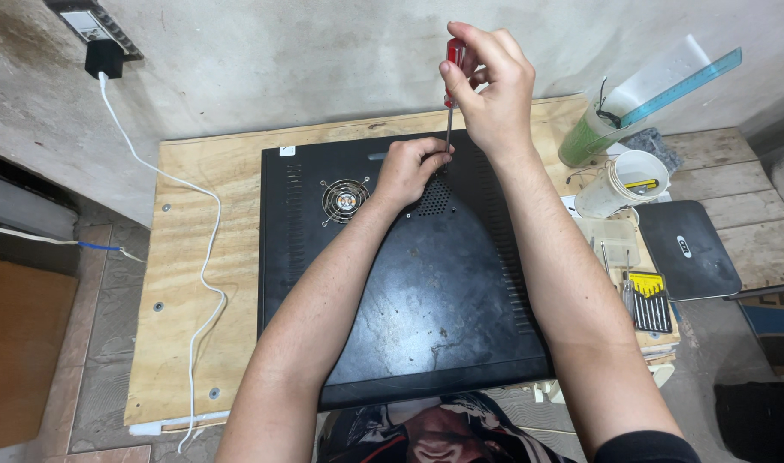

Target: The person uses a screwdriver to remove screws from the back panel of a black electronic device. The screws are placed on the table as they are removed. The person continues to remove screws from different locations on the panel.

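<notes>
A large black metal back panel (443, 291) with vent slots and a small round fan grille (345, 200) lies flat on a plywood board (203, 257). My right hand (491, 86) grips the red handle of a screwdriver (452, 64), held upright near the panel's far edge. My left hand (409, 167) rests on the panel by a patch of small holes, its fingers pinching the screwdriver's shaft close to the tip.
A white cable (205, 257) runs from a black wall plug (105, 58) across the board. To the right stand a white cup (624, 182), a green-bottomed container with a blue ruler (649, 94), a set of small screwdrivers (648, 300) and a dark flat device (688, 249).
</notes>
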